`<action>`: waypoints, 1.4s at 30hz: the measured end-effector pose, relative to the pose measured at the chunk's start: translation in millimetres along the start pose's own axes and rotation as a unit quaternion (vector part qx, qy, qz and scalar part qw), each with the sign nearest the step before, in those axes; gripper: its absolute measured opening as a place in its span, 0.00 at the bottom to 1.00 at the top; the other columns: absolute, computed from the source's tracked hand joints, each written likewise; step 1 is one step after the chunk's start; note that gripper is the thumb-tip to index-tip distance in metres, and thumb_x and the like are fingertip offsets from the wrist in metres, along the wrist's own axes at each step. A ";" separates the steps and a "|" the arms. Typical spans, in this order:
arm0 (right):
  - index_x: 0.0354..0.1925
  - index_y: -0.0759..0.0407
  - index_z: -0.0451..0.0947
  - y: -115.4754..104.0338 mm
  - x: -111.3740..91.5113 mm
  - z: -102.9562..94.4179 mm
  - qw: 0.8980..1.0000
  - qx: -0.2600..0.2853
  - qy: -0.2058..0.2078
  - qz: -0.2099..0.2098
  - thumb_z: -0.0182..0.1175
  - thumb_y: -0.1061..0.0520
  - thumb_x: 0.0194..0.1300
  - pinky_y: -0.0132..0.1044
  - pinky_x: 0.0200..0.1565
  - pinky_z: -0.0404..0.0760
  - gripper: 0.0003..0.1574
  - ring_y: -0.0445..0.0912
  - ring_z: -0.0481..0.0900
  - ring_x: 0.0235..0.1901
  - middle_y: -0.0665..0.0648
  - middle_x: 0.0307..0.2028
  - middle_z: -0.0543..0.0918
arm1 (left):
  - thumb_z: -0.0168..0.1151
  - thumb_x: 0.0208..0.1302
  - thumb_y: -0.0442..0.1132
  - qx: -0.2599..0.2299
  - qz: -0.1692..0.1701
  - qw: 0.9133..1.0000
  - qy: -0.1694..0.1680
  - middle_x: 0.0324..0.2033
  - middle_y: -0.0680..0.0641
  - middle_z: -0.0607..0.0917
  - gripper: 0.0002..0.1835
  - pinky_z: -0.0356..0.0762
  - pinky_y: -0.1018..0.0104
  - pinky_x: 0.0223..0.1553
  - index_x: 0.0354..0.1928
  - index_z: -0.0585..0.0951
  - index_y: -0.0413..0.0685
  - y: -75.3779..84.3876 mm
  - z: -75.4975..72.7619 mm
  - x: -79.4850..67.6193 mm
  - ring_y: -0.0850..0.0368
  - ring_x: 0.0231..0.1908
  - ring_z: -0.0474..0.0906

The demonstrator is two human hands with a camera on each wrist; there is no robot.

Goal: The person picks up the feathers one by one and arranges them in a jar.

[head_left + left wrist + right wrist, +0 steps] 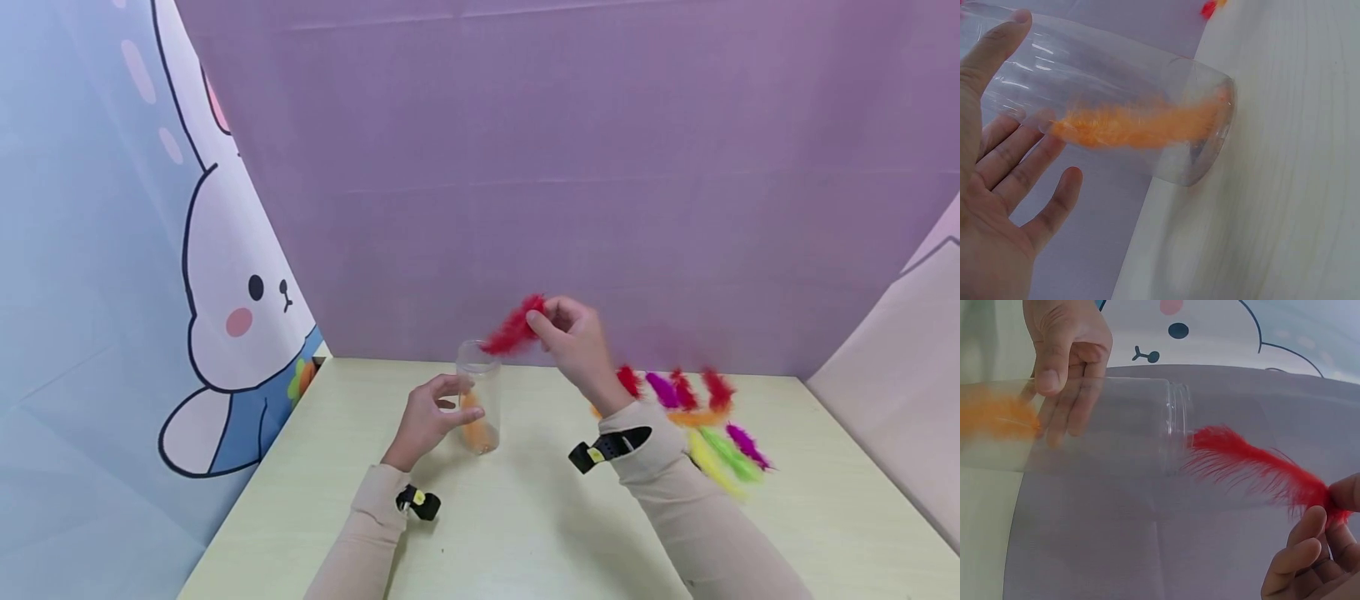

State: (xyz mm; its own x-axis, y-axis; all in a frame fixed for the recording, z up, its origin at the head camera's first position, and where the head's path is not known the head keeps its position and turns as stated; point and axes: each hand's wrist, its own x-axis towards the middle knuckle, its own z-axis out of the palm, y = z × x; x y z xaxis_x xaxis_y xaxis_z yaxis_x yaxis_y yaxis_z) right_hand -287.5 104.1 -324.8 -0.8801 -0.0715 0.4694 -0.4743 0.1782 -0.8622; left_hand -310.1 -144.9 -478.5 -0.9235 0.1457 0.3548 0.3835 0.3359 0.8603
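A clear plastic jar (492, 392) stands upright on the table, its mouth uncovered. My left hand (423, 418) holds it from the left side, with the thumb in front and the fingers behind. Inside the jar, an orange feather (1138, 125) reaches down to the bottom. My right hand (581, 346) pinches one end of a red feather (1250, 459) between thumb and fingertips, above and to the right of the jar. The feather's other end slants down to the jar's rim (1179, 425); whether its tip has passed inside is hard to tell.
Several loose feathers lie on the table (525, 533) at the right, partly behind the right forearm: red feathers, a purple feather (746, 446), a green feather (727, 454) and a yellow feather (708, 462) among them. A purple cloth backdrop (600, 167) rises behind the table.
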 end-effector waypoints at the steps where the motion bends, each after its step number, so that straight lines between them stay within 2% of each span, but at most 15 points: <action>1: 0.37 0.64 0.80 -0.1 0.0 2.0 1.000 -0.001 0.001 0.001 0.63 0.57 0.71 0.31 0.25 0.72 0.10 0.43 0.74 0.25 0.52 0.24 0.77 | 0.82 0.50 0.51 -0.001 -0.001 1.000 0.000 0.52 0.47 0.89 0.27 0.85 0.53 0.54 0.54 0.84 0.60 0.0 -0.2 -0.3 0.54 0.55 0.85; 7: 0.36 0.62 0.81 3.4 1.5 13.5 1.000 -0.014 0.016 0.007 0.64 0.55 0.70 0.31 0.27 0.75 0.10 0.45 0.75 0.27 0.54 0.26 0.78 | 0.82 0.50 0.51 -0.005 -0.006 1.000 -0.002 0.51 0.52 0.89 0.28 0.84 0.52 0.55 0.54 0.84 0.60 -0.9 -1.1 -0.9 0.55 0.55 0.84; 14: 0.34 0.59 0.83 6.7 1.4 26.2 0.998 -0.052 0.036 0.006 0.65 0.54 0.69 0.32 0.27 0.72 0.09 0.48 0.74 0.28 0.55 0.26 0.80 | 0.82 0.50 0.51 -0.013 -0.007 1.000 -0.007 0.54 0.44 0.88 0.29 0.83 0.48 0.57 0.56 0.84 0.58 -1.5 0.1 -0.3 0.53 0.56 0.84; 17: 0.34 0.58 0.83 8.3 0.1 31.0 0.997 -0.073 0.039 0.007 0.66 0.53 0.68 0.33 0.25 0.72 0.10 0.48 0.74 0.27 0.55 0.26 0.80 | 0.82 0.50 0.51 -0.014 -0.005 1.000 -0.005 0.53 0.46 0.88 0.29 0.83 0.47 0.57 0.56 0.84 0.58 -0.2 0.2 -0.7 0.52 0.56 0.84; 24: 0.32 0.57 0.84 11.4 -0.9 39.7 0.991 -0.123 0.052 -0.004 0.67 0.53 0.67 0.35 0.26 0.75 0.10 0.48 0.76 0.27 0.56 0.26 0.83 | 0.82 0.50 0.53 0.001 -0.014 1.000 -0.003 0.52 0.53 0.89 0.29 0.84 0.52 0.56 0.56 0.84 0.60 1.8 -1.1 -2.5 0.54 0.56 0.84; 29: 0.32 0.55 0.83 12.4 -2.4 43.7 0.986 -0.157 0.052 0.003 0.67 0.51 0.67 0.37 0.27 0.76 0.11 0.48 0.78 0.28 0.55 0.27 0.84 | 0.81 0.50 0.54 0.002 -0.011 1.000 -0.003 0.52 0.54 0.88 0.30 0.85 0.55 0.55 0.56 0.84 0.60 0.4 -1.7 -2.5 0.54 0.56 0.84; 35: 0.29 0.54 0.82 13.2 -3.4 48.3 0.981 -0.189 0.044 0.016 0.67 0.50 0.65 0.36 0.26 0.76 0.11 0.48 0.78 0.28 0.54 0.26 0.84 | 0.82 0.51 0.53 0.001 -0.009 1.000 -0.003 0.52 0.54 0.89 0.29 0.85 0.53 0.55 0.55 0.84 0.60 -0.6 -1.9 -1.8 0.54 0.56 0.84; 42: 0.29 0.54 0.83 13.1 -3.2 51.8 0.975 -0.219 0.028 0.032 0.69 0.50 0.63 0.35 0.30 0.75 0.10 0.47 0.79 0.29 0.52 0.26 0.85 | 0.81 0.51 0.53 0.000 -0.004 1.000 -0.002 0.52 0.54 0.89 0.29 0.85 0.55 0.55 0.56 0.83 0.59 -0.4 -2.3 -2.5 0.55 0.56 0.84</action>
State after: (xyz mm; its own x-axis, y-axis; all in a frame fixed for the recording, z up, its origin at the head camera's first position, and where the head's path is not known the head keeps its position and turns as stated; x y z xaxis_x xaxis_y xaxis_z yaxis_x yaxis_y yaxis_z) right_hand -292.0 55.8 -347.5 -0.8989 0.0045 0.4382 -0.3538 0.5827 -0.7316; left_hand -307.9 -147.5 -478.9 -0.9267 0.1473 0.3457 0.3756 0.3369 0.8634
